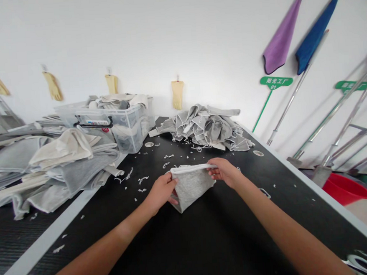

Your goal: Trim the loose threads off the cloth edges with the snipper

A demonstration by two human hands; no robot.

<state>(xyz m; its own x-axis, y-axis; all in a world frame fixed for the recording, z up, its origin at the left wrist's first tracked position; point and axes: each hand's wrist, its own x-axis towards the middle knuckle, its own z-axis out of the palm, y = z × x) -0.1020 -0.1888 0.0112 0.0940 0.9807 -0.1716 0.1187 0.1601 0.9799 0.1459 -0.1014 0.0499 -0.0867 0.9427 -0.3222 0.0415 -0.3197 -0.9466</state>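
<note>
Scraps (pixel 141 180) strewn around the grey cloth (pixel 191 188) between both hands (pixel 226 172).

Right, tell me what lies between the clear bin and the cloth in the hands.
The head view shows small pale scraps strewn on the black table, plus a round grommet close to the bin, between it and the cloth.

Bare hands and forearms of a person at work.
The left hand (pixel 162 191) and right hand (pixel 225 172) have slim fingers; the left forearm (pixel 115 243) and right forearm (pixel 267 215), also bare, are slender and widen from the wrists.
</note>
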